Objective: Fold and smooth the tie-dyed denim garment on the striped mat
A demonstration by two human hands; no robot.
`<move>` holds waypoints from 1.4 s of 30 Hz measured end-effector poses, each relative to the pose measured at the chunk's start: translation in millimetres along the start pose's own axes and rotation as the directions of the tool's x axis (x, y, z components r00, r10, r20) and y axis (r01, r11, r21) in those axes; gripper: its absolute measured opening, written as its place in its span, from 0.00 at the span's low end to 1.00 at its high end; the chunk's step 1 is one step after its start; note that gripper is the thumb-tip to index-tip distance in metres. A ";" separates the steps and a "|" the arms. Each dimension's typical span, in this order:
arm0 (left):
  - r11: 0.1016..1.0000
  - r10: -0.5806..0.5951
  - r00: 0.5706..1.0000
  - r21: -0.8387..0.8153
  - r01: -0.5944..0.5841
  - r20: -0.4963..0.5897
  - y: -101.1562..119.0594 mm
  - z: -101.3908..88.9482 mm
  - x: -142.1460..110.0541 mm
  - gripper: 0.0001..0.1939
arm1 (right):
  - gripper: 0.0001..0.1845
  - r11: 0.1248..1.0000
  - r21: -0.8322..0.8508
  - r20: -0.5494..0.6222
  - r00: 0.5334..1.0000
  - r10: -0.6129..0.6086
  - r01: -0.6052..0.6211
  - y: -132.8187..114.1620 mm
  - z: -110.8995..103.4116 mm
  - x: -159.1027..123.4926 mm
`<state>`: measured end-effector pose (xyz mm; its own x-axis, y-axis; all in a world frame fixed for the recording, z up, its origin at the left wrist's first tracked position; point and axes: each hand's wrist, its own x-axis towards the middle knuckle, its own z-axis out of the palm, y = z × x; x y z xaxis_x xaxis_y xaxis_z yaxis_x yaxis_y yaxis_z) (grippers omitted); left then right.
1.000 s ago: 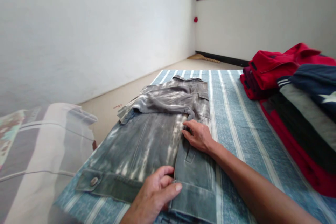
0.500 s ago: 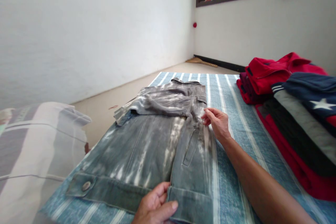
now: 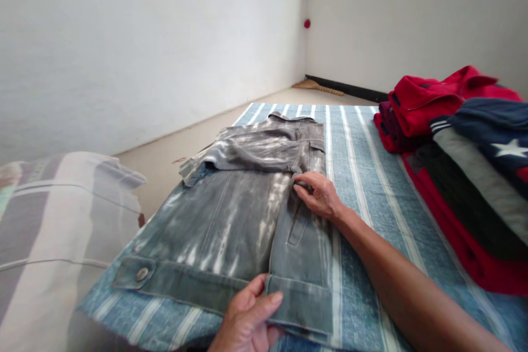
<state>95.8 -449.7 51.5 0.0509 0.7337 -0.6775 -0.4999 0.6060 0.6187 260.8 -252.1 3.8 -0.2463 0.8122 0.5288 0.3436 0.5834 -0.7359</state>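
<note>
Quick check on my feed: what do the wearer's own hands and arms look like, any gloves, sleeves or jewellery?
Both the left hand and the right hand are bare, with no gloves or rings visible. The right forearm shows no sleeve, watch or bracelet. The left forearm is out of frame, so I can't tell about a sleeve there.

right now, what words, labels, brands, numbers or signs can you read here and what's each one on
No words or numbers are readable.
Striped cloth bundle: faint marks near its top, too blurred to read.
Button on the grey jacket: too small to read any marking.
Navy garment: white star.
</note>
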 end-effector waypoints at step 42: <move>0.987 0.158 0.934 -0.039 -0.154 0.319 32.5 19.1 5.9 0.06 | 0.05 0.629 -0.053 0.290 0.591 0.753 -0.776 -151.8 -14.7 -161.7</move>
<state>96.4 -419.8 75.3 0.2447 0.8794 -0.4084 -0.5348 0.4737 0.6997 261.8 -472.0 36.2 -0.1490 0.9193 -0.3643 0.4549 -0.2634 -0.8507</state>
